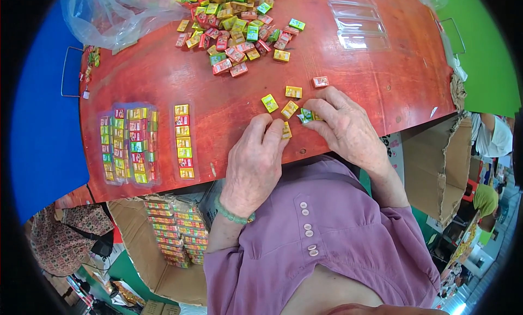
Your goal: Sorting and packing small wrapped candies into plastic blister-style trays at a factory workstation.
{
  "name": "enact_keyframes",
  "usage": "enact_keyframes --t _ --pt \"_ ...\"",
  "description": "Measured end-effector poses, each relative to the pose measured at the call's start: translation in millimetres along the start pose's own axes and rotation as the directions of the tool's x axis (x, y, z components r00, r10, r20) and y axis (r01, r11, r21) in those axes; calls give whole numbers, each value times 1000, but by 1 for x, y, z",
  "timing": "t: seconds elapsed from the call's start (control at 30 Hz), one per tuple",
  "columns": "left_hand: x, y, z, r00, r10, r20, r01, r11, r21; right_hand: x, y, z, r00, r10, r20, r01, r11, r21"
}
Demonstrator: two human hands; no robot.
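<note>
Your left hand [253,159], knuckles up, curled beside a yellow box [287,131], grip unclear; your right hand [344,124] pinched a green box [306,115].

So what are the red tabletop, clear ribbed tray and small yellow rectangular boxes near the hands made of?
Red tabletop: probably wood, fairly glossy, with knot-like spots. Clear ribbed tray: likely thin plastic; see-through with shiny glints. Small yellow boxes: smooth, perhaps printed card given crisp edges; plastic is possible.
</note>
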State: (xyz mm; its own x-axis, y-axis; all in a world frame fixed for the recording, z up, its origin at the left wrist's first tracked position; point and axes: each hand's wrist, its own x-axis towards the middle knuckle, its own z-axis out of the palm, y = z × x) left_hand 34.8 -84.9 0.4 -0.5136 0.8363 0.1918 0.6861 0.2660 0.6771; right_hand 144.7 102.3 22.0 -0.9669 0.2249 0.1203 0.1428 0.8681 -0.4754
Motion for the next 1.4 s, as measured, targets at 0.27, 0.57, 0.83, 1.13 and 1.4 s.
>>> enact_keyframes --t 0.27,0.57,0.83,1.13,1.4 --pt "0 -5 3 989 -8 -151 11 1000 25 6 -12 0 994 103 45 -102 995 -17" --pt "0 -7 -3 992 -19 -124 22 999 24 13 -23 2 994 12 -109 -33 980 -197" --pt "-4 -10 -2 988 -13 -155 17 1000 25 20 -23 18 999 -35 -28 30 986 -163" --pt "-2 -8 -4 991 -2 -132 5 1000 18 11 -15 8 995 -95 35 97 993 -72" --pt "-7 -5 -9 994 -55 -96 64 993 99 46 -25 19 974 -225 37 228 962 -150"
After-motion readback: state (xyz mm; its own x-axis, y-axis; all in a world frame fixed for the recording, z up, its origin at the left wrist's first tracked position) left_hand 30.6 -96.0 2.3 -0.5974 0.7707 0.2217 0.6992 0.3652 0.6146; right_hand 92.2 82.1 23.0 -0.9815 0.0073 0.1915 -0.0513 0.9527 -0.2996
